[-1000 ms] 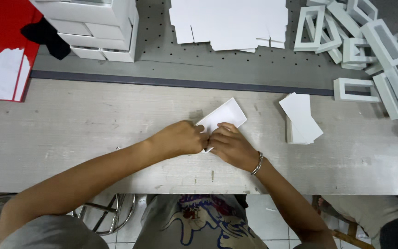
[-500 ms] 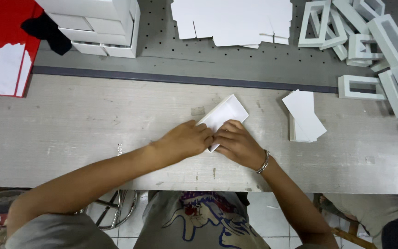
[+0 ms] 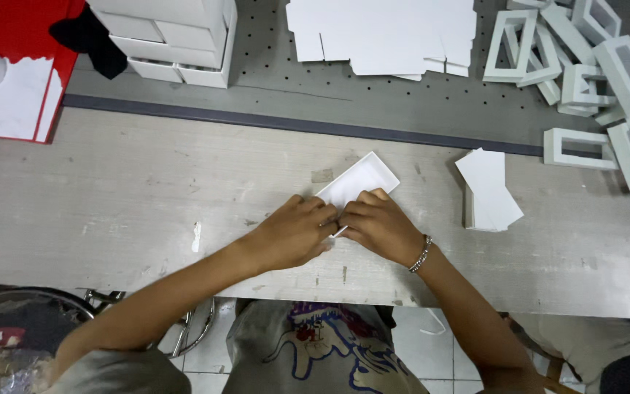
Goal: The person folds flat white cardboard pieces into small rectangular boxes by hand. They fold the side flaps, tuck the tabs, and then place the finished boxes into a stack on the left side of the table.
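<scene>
A white card (image 3: 359,181) is being pinched at its near end by both hands, left (image 3: 294,233) and right (image 3: 380,225), mid-table (image 3: 111,211); a fold appears underway, needing firm, even pressing.

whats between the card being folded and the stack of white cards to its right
Only bare table in the head view; white card and stack of white cards lie apart.
</scene>
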